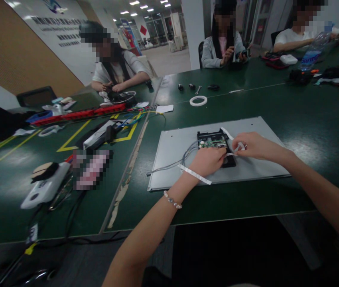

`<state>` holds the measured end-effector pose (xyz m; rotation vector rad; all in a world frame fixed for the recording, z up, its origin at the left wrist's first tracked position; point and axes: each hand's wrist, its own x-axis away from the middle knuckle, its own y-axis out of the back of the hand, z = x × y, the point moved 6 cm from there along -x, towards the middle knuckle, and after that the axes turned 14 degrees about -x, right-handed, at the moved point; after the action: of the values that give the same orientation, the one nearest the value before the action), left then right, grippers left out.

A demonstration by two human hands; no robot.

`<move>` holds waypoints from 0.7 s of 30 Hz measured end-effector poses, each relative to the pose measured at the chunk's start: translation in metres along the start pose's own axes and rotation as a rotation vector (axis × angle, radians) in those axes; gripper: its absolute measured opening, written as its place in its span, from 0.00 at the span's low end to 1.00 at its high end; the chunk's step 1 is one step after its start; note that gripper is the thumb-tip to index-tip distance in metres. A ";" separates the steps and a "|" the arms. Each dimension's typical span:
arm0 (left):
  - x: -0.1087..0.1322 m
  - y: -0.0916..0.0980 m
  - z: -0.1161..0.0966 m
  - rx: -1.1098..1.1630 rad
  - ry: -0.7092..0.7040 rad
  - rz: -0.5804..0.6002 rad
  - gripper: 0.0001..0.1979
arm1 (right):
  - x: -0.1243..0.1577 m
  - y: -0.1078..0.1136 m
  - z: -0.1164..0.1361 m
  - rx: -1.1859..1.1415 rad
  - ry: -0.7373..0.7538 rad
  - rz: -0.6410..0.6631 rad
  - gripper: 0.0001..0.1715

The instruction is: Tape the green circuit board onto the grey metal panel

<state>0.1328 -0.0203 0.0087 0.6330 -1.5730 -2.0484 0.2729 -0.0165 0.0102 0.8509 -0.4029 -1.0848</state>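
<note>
A black device with an exposed green circuit board (214, 142) lies on a flat light-grey panel (174, 145). Grey wires (189, 150) run from its left side across the panel. My left hand (209, 161) rests over the device's near edge, fingers curled and closed; what is between them is hidden. Just right of the device, my right hand (251, 145) pinches a curled strip of white tape (227, 134), which loops beside the board. Another white strip (196, 174) lies across my left wrist, above a beaded bracelet (172, 200).
Beyond the panel are a white tape roll (198, 101), a small wrench (198, 90) and small black parts (192, 86). To the left lie a white device (48, 187), cables and a red strip (79, 114). A bottle (311, 54) stands far right. Several people sit across the table.
</note>
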 end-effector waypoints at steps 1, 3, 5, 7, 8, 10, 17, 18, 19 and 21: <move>0.000 -0.001 0.000 0.001 -0.001 0.002 0.13 | 0.000 0.000 0.000 0.008 0.001 0.003 0.05; 0.000 -0.001 0.001 0.003 -0.008 0.000 0.13 | -0.001 -0.001 0.000 0.017 0.016 0.004 0.05; 0.000 -0.001 0.001 0.002 -0.017 -0.009 0.13 | -0.001 -0.003 0.001 0.018 0.049 0.009 0.06; 0.000 -0.001 0.001 -0.006 -0.024 -0.014 0.14 | -0.001 -0.007 0.003 0.029 0.086 0.038 0.06; 0.001 -0.002 0.001 -0.013 -0.025 -0.013 0.13 | 0.000 -0.010 0.004 0.054 0.096 0.053 0.07; 0.001 -0.003 0.000 -0.024 -0.024 -0.008 0.13 | 0.000 -0.015 0.005 0.151 0.091 0.059 0.07; 0.000 -0.004 0.001 -0.005 -0.039 0.019 0.13 | -0.001 -0.020 0.004 0.318 -0.008 -0.035 0.04; 0.000 -0.004 0.002 -0.006 -0.040 0.024 0.13 | 0.000 -0.018 0.002 0.325 -0.030 -0.050 0.04; 0.001 -0.003 0.002 -0.009 -0.040 0.029 0.13 | 0.000 -0.017 -0.001 0.336 -0.044 -0.061 0.04; 0.001 -0.003 0.002 -0.017 -0.035 0.044 0.13 | 0.001 -0.016 -0.003 0.361 -0.046 -0.070 0.04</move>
<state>0.1304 -0.0184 0.0061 0.5535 -1.5740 -2.0486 0.2659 -0.0190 -0.0039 1.1665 -0.6236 -1.1147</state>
